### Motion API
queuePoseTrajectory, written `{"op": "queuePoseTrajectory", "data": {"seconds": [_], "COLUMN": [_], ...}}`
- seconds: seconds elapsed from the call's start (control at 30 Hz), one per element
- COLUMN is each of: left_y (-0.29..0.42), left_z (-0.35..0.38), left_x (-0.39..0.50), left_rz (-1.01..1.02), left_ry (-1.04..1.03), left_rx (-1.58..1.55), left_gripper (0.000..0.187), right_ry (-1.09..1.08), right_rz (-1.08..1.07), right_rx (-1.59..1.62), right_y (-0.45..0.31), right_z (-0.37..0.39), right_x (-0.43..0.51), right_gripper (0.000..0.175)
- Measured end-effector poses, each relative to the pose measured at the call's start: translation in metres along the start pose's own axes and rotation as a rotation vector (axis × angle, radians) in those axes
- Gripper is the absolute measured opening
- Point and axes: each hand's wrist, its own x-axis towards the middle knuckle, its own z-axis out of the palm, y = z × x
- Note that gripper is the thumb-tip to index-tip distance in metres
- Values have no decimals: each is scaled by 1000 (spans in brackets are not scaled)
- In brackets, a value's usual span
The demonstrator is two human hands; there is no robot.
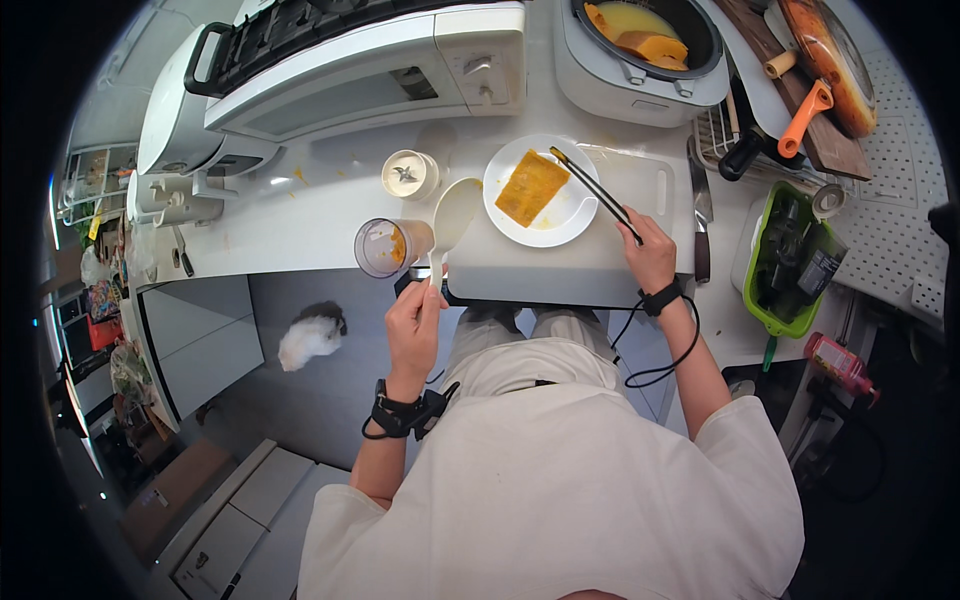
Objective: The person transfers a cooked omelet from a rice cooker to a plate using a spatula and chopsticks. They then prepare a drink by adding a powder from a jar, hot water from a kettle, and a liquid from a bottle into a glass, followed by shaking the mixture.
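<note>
My left hand (pixel 414 328) grips the handle of a cream-coloured ladle (pixel 455 212), whose bowl hangs just left of the plate's rim. In my right hand (pixel 649 251) is a pair of black chopsticks (pixel 598 193). Their tips are at the upper right corner of a flat, orange-yellow rectangular piece of food (pixel 531 189) that looks like pumpkin. It lies on a round white plate (pixel 551 235), partly over a pale cutting board (pixel 634 178). Beside the ladle, a clear blender cup (pixel 379 247) with orange residue leans on its side. A blade base (pixel 409 174) stands behind it.
A rice cooker (pixel 637 97) holding pumpkin chunks in liquid stands at the back. A knife (pixel 701 217) lies right of the board, near a green basket (pixel 772 319) of dark items. A white oven (pixel 360 75) spans the back left. A white furry animal (pixel 310 341) is on the floor.
</note>
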Motion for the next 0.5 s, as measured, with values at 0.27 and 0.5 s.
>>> {"op": "queuePoseTrajectory", "data": {"seconds": [0.27, 0.5], "left_y": [-1, 1], "left_z": [7, 6], "left_x": [4, 6], "left_rz": [81, 76], "left_ry": [24, 23], "left_rx": [21, 16], "left_gripper": [28, 27], "right_ry": [-56, -88], "right_rz": [-21, 9], "right_rx": [-52, -77], "right_y": [2, 3], "right_z": [-4, -5], "right_x": [-22, -19], "right_gripper": [34, 37]}}
